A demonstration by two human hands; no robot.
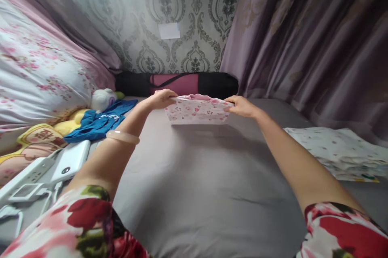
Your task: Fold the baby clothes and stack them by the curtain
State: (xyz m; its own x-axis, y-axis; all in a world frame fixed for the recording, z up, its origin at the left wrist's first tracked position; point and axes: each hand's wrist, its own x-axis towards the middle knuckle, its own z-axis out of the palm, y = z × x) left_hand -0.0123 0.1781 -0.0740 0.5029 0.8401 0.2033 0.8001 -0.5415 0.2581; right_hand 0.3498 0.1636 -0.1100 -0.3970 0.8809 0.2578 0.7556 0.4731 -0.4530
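Observation:
Stretched between both hands is a white and pink printed cloth (197, 111), perhaps a folded garment, whose exact kind I cannot make out. My left hand (162, 98) pinches its upper left corner, thumb and fingers closed on the edge. At the upper right corner my right hand (242, 106) grips the same edge. A bunched pink part shows along the top. The cloth hangs over the grey bed sheet (188, 193), and a shadow lies below it; whether its lower edge touches the sheet I cannot tell.
Right of my arm lies a stack of folded white printed cloths (339, 149). A black and pink rolled bag (176, 84) rests against the wall. Left are a blue garment (98, 122), a white plush toy (103, 100), a power strip (33, 173) and a white power bank (71, 161).

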